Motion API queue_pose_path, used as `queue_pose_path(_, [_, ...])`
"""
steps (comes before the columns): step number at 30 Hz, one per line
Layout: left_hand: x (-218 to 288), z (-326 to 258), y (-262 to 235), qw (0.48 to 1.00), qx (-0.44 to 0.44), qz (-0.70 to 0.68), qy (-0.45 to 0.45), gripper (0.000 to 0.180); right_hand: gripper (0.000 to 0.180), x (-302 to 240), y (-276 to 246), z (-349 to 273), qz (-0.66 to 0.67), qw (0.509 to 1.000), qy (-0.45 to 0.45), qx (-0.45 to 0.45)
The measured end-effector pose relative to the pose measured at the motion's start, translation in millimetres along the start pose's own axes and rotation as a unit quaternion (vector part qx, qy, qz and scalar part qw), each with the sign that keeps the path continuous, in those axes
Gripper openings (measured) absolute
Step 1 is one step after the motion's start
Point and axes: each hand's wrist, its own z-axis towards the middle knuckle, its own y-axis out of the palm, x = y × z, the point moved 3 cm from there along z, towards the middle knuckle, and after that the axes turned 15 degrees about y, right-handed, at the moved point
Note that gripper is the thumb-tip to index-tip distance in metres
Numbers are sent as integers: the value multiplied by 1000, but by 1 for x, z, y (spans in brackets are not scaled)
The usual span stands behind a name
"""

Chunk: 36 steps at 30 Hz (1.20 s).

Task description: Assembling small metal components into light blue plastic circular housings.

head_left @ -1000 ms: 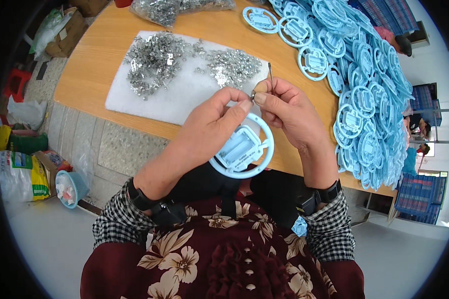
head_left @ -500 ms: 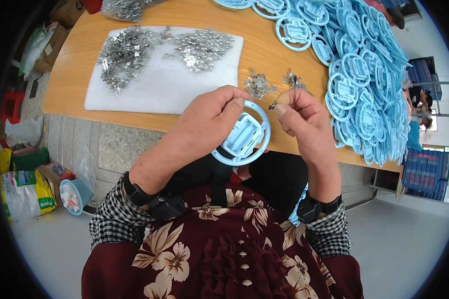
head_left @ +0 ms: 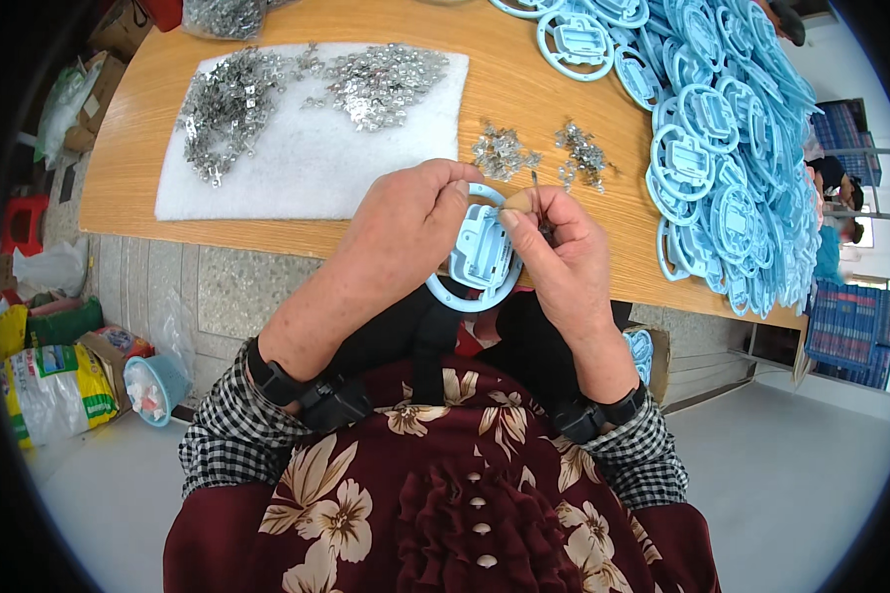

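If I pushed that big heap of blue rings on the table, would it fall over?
Probably it would slide apart. The blue rings lie loosely overlapped, some near the table edge, so a few might drop off. They look like thin, smooth plastic, likely light and slippery.

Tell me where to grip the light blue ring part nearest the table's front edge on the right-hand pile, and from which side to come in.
Probably its outer ring. The light blue ring part lies flat on the wooden table, its near rim sticking out of the blue pile toward the person, uncovered. Come from the front edge, beside the right hand, and pinch that exposed arc; the far side sits tucked under neighbours.
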Motion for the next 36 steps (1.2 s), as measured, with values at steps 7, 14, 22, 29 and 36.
queue_pose_path(7, [-4, 0, 0, 1000, -6, -9, -17, 36, 13, -11, 4, -8, -252, 940, -205, 102])
queue_pose_path(14, [-4, 0, 2, 1000, -5, -7, -7, 33, 26, -31, -4, -25, -388, 886, -245, 73])
queue_pose_path(22, [-7, -1, 3, 1000, 7, 5, -3, 34, 27, -44, -11, -31, -454, 880, -114, 79])
queue_pose_path(29, [-5, -3, 3, 1000, 11, -2, -2, 34, 31, -44, -10, -33, -495, 848, -171, 78])
queue_pose_path(36, [-6, -2, 3, 999, 13, 29, 18, 33, 26, -54, -4, -33, -535, 829, -148, 71])
